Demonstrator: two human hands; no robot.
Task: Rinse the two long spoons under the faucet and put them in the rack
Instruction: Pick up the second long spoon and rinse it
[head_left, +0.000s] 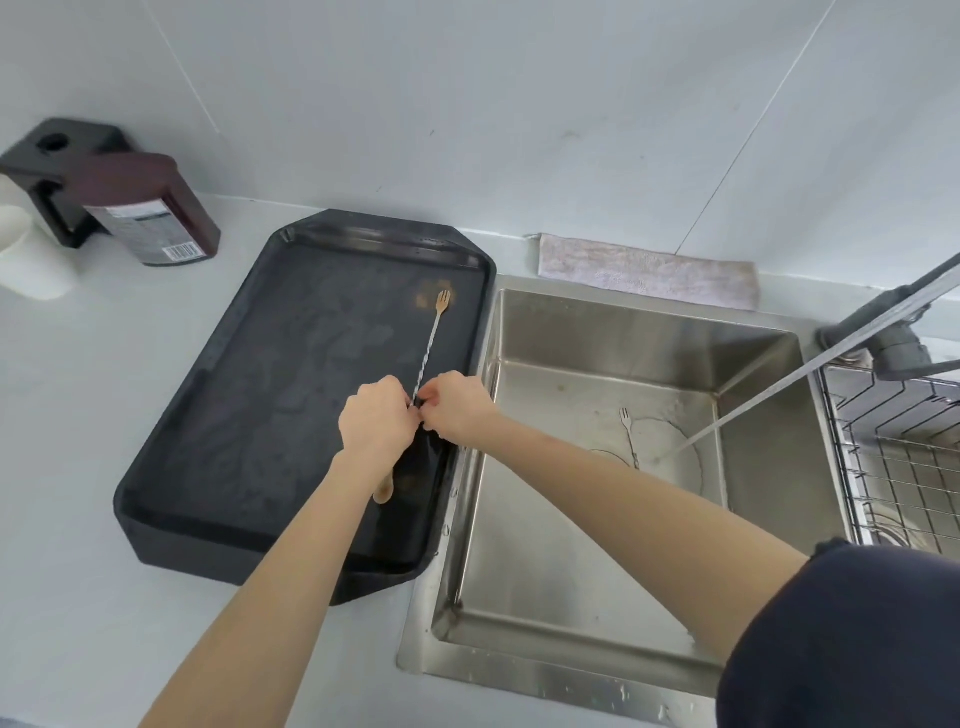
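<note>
Fingers (415, 410) of both hands pinched shut on the middle of a long spoon (427, 348), right over the black tray (208, 441). The left hand (375, 420) closes around the twisted shaft from one side, the right hand (457, 405) from the other, knuckles almost touching. The spoon's long axis runs from near to far, tilted a little rightward: its forked tip points away toward the tray's far right corner, and its bowl end (383, 491) peeks out below the left wrist. Whether that bowl belongs to the same spoon cannot be told. The second spoon (629, 436) lies on the floor of the steel sink (571, 597), fork end pointing away, just beside the spot where the water stream (753, 400) from the faucet (893, 317) lands. The wire rack (893, 447) sits at the far right, beyond the sink. A folded cloth (644, 270) lies behind the sink, and a dark bottle (150, 213) rests on the table at far left.
</note>
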